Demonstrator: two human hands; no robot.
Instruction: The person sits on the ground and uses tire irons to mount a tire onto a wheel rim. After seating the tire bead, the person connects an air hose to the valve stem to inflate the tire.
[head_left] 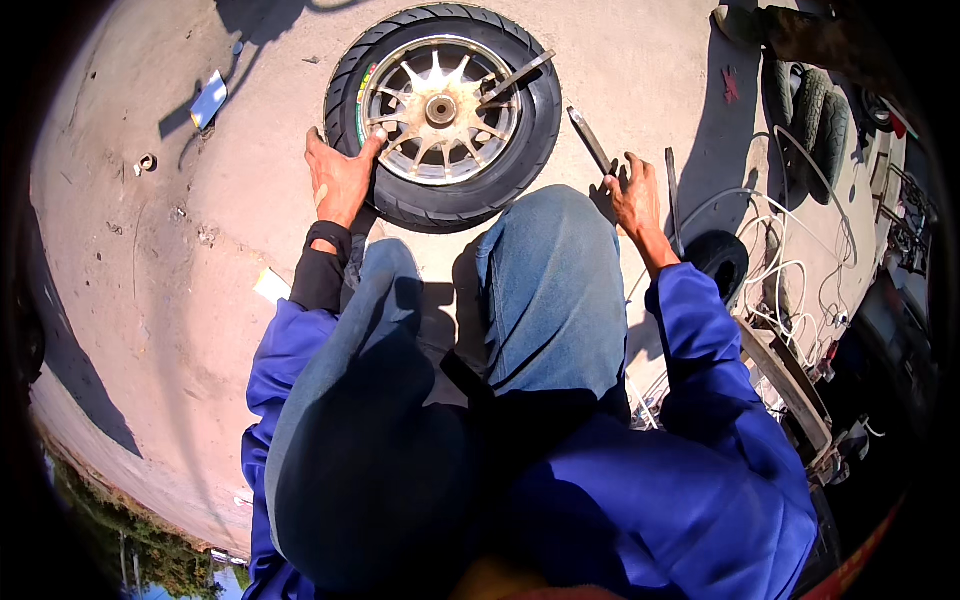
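Note:
Ahead of my knees lies a black tyre [400, 205] on a pale, spoked wheel rim [441, 110]. My left hand [342, 182] is at the tyre's left edge, fingers spread and the thumb reaching over the sidewall. A metal tyre lever [518, 78] sticks out across the right side of the wheel, its inner end by the rim. To the right, my right hand [637, 200] is beside the near end of a second lever [590, 140]. Its thumb and index finger are apart, and I see no clear grip on the lever.
A dark bar [672, 195] lies right of my right hand. Beyond it are a small black tyre [720, 262], tangled white hose [790, 285] and several worn tyres [828, 140]. A blue and white packet [208, 100] rests on the concrete at left.

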